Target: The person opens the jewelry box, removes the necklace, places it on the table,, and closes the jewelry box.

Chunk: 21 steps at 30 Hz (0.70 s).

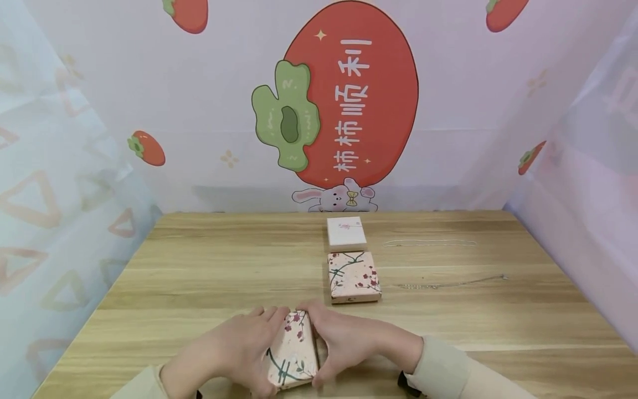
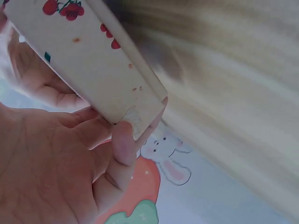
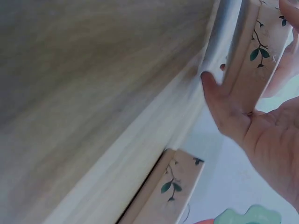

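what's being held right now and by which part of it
A flat, cream, flower-printed box, held by opposite sides between the left grip and right grip.

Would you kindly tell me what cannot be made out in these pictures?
Head: the inside of the held floral box, hidden by its lid.
Head: the links of the nearer jewellery chain, too small.
Right wrist: part of the other floral box, cut off by the bottom edge.

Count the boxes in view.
3: a white box farthest back, a middle flowered box just in front of it, and a nearer flowered box held between the left hand and right hand.
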Tool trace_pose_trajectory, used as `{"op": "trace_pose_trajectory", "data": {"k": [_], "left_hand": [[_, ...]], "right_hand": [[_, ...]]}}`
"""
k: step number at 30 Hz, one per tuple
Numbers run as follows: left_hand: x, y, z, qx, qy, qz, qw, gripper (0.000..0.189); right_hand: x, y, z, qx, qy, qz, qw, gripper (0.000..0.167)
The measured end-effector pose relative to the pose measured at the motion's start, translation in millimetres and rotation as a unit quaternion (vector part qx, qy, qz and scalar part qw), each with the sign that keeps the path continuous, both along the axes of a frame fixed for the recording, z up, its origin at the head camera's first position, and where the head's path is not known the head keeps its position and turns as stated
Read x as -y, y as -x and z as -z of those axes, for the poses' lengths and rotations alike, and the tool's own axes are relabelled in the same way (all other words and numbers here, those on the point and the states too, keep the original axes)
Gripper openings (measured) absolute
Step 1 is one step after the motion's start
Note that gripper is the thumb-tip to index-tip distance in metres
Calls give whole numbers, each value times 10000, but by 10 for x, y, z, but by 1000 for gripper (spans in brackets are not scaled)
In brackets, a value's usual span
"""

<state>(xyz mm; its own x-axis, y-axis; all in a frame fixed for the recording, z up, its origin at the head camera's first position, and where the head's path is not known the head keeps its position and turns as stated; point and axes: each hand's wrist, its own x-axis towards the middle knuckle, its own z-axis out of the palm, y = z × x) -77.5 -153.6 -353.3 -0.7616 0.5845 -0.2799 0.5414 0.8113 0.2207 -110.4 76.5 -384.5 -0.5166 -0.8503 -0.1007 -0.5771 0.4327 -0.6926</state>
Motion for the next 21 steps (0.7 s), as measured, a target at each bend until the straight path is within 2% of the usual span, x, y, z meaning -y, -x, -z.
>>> {"op": "trace_pose_trajectory", "data": {"k": [5, 8, 11, 14, 17, 18, 19, 21], "left_hand": [[-27, 85, -78, -169, -237, 208, 9994, 111], [-46, 126, -121, -182, -320, 227, 9991, 112], [-72, 150, -175, -281, -333, 194, 9989, 114], [-114, 177, -230, -426, -390, 208, 9981, 113], [-171, 217, -276, -623, -420, 285, 9968, 110], [-195, 234, -293, -674, -427, 317, 9963, 110], [-220, 253, -311, -745, -425, 346, 9957, 110], [-272, 303, -353, -865, -388, 374, 9948, 110]], "right_hand": [[-79, 69, -57, 836, 303, 234, 9958, 111], [-111, 113, -75, 1498, 625, 585, 9850, 106], [-128, 151, -80, 2147, 1145, 1066, 9641, 92], [-141, 181, -75, 2726, 1651, 1455, 9366, 80], [-164, 190, -76, 3328, 2044, 1660, 9055, 72], [-176, 192, -84, 3447, 2132, 1720, 8979, 71], [-189, 195, -93, 3514, 2213, 1755, 8926, 69], [-227, 206, -130, 3466, 2311, 1831, 8905, 67]]}}
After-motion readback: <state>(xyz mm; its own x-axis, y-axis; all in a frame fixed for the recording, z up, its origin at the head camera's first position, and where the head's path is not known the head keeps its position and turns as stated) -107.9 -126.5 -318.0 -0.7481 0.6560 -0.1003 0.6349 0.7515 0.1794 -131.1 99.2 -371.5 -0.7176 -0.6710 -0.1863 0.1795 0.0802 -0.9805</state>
